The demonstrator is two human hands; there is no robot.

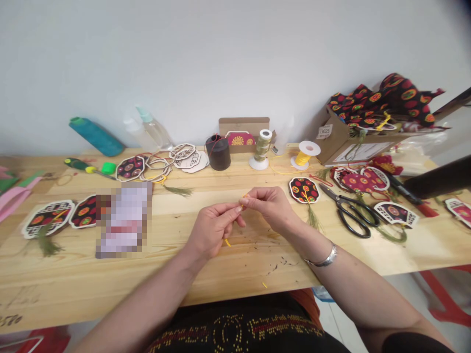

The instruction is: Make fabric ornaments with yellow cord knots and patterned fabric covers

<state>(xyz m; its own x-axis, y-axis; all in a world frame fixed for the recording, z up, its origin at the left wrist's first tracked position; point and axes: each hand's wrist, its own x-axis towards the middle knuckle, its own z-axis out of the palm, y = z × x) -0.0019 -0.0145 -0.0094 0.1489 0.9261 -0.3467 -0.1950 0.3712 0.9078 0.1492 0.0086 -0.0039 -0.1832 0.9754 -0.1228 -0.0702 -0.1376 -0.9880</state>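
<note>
Ornaments (55, 214) of dark floral cloth in pale lattice frames lie at nine o'clock from the meeting fingertips, one with an olive tassel; a teal thread cone (97, 137) rests slanted at ten. The left hand (210, 228) presses thumb to forefinger and appears to pinch a thin cord; just before seven o'clock, a short yellow strand (227, 242) shows below it, though whether the two are one piece cannot be told. The yellow cord (245, 196) itself peeps out at the dial's centre, mostly hidden by fingertips, gripped between the thumb and forefinger of the right hand (272, 208). Work this fine probably goes best with light, close pinches from both hands, tension evenly shared, and the tail drawn out where the eye can follow it. A spool of yellow cord (304, 158) stands just before two o'clock, a tasselled floral ornament (303, 189) lies between two and three, and black-handled scissors (341, 200) lie at three, handily near the right hand.
</note>
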